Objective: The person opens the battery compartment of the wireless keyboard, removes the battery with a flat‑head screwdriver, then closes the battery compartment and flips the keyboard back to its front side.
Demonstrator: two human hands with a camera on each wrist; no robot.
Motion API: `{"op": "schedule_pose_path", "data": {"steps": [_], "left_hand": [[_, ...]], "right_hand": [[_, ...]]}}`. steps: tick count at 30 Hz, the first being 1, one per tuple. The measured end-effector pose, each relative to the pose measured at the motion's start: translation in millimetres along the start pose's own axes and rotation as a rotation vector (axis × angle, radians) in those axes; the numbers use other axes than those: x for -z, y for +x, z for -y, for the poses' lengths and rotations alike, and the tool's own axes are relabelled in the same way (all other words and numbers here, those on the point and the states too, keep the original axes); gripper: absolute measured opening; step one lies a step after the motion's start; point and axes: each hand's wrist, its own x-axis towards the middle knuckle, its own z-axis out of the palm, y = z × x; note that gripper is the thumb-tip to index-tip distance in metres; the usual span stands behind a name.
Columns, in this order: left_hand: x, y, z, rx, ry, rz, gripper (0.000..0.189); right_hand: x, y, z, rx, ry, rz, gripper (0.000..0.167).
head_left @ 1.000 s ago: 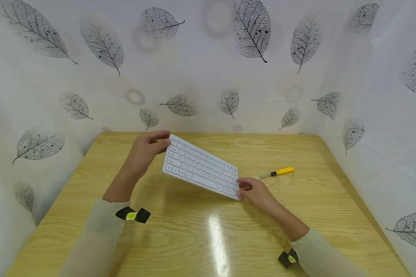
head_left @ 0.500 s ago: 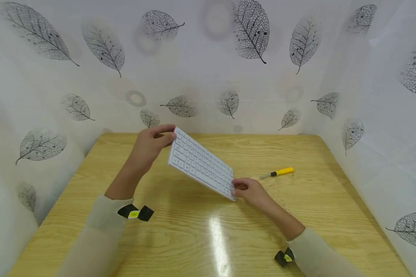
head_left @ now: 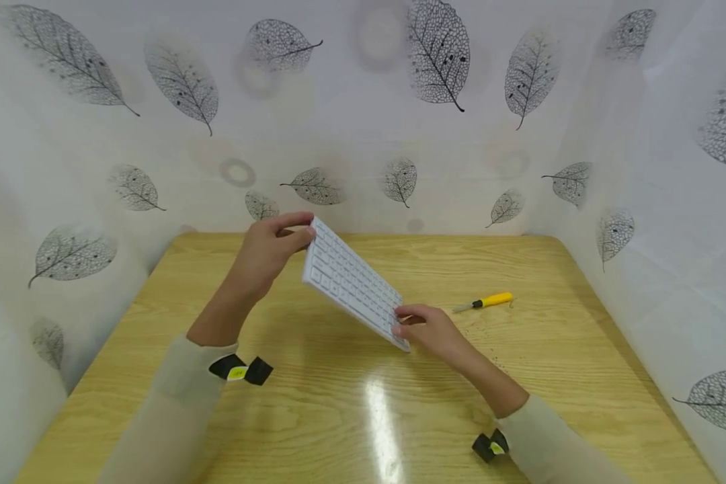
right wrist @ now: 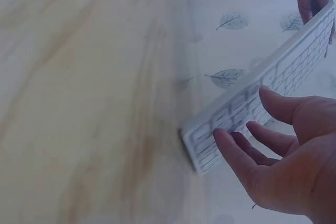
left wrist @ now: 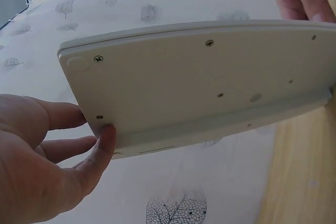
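A slim white keyboard (head_left: 353, 279) is tilted steeply over the wooden table, its left end raised and its lower right end near or on the wood. My left hand (head_left: 265, 252) pinches the upper left corner between thumb and fingers. From the left wrist, the keyboard's plain underside (left wrist: 168, 77) shows several small screws and a raised ridge along one side. My right hand (head_left: 435, 331) is at the lower right end. In the right wrist view its loosely bent fingers (right wrist: 275, 140) touch the key face and do not wrap the edge.
A yellow-handled tool (head_left: 493, 300) with a black collar and narrow metal end lies to the right on the table (head_left: 314, 417). Small crumbs are scattered near it. White leaf-print sheets (head_left: 351, 121) enclose the table at the back and sides.
My left hand has lifted the keyboard's left end higher and shifted right, so the board tilts more steeply. My right hand has moved slightly left, from the right edge onto the keys.
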Motion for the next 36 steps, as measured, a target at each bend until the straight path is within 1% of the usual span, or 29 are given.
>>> {"op": "schedule_pose_path", "data": {"steps": [6,10,13,18,23,28,31,36], "left_hand": [[-5.1,1.2,-5.0,-0.001,-0.009,0.016,0.048],[-7.8,0.2,-7.0,-0.023,-0.019,0.029,0.047],[-9.4,-0.6,-8.9,-0.039,-0.029,0.042,0.047],[-10.1,-1.2,-12.7,-0.041,-0.033,0.048,0.047],[-10.7,-1.8,-19.1,-0.045,-0.011,0.054,0.045],[-15.0,-1.4,-26.1,-0.033,-0.002,0.051,0.044],[-19.6,-1.1,-29.0,-0.037,-0.014,0.046,0.043],[-27.8,0.5,-32.0,-0.067,-0.058,0.050,0.042]], "right_hand": [[1.3,-0.7,22.2,0.079,-0.011,0.022,0.045],[2.6,0.4,35.5,0.113,-0.042,0.025,0.046],[3.5,1.1,42.3,0.136,-0.032,0.028,0.046],[3.5,2.5,46.0,0.149,0.005,0.032,0.046],[1.7,4.8,47.7,0.157,0.051,0.039,0.049],[1.1,4.9,51.8,0.200,0.110,0.054,0.049],[2.0,3.6,55.8,0.232,0.126,0.063,0.050],[6.9,0.8,64.1,0.273,0.123,0.065,0.052]]}}
